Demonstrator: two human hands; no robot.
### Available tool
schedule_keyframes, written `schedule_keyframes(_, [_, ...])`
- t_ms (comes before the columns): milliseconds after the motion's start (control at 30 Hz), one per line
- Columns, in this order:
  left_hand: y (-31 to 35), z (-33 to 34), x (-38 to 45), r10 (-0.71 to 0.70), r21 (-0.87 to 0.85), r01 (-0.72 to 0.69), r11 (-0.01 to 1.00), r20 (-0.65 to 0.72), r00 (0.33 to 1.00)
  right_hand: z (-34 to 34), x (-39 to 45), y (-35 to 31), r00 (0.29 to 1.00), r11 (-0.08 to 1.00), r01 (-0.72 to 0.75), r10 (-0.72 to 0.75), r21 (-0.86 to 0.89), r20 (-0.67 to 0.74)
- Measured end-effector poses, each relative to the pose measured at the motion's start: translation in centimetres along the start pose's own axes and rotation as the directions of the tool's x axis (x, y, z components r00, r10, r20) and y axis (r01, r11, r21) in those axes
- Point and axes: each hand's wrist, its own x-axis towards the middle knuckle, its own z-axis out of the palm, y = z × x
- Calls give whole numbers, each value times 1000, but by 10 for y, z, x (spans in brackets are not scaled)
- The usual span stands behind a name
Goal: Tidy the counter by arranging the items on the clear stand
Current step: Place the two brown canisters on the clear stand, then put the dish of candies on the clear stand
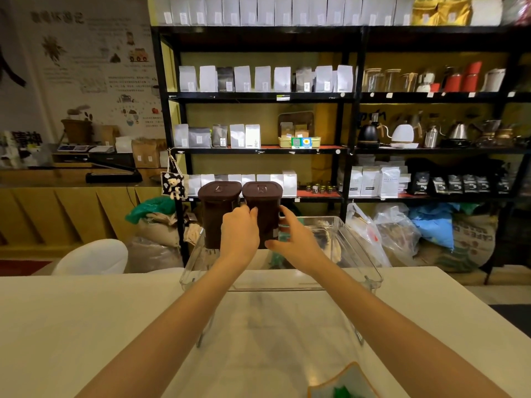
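Observation:
Two dark brown lidded canisters stand side by side on the far left part of the clear stand point(370, 271), which sits on the white counter. The left canister point(217, 211) is free of my hands. The right canister point(265, 202) is held from both sides: my left hand point(240, 234) wraps its left face and my right hand point(293, 239) presses its right face, fingers spread along it. The canister's lower front is hidden behind my hands. The stand's right half holds nothing.
The white counter point(86, 326) stretches left and right of the stand. A cloth with an orange edge point(342, 383) lies at the near edge. Black shelves point(258, 96) with bags and kettles stand behind, sacks point(431, 239) on the floor, a white chair point(92, 257) at left.

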Motion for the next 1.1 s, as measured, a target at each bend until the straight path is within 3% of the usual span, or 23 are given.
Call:
schedule_keyframes(333, [-1, -19, -3, 11, 105, -33, 994, 202, 979, -13, -6, -9, 996, 993, -43, 51, -111, 78])
schedule_keyframes(500, [9, -39, -14, 80, 194, -127, 973, 231, 970, -40, -36, -24, 993, 939, 102, -76, -329, 92])
schedule_keyframes(700, [20, -60, -42, 200, 375, -290, 881, 262, 944, -80, -93, -18, 980, 833, 198, -159, -518, 118])
schedule_keyframes(900, [14, -66, -98, 476, 368, -551, 749, 278, 834, -100, -166, 8, 978, 741, 205, -138, -639, 154])
schedule_keyframes(1100, [-9, -56, -168, 497, 337, -662, 669, 460, 736, -94, -212, 40, 984, 737, 144, -34, -661, 176])
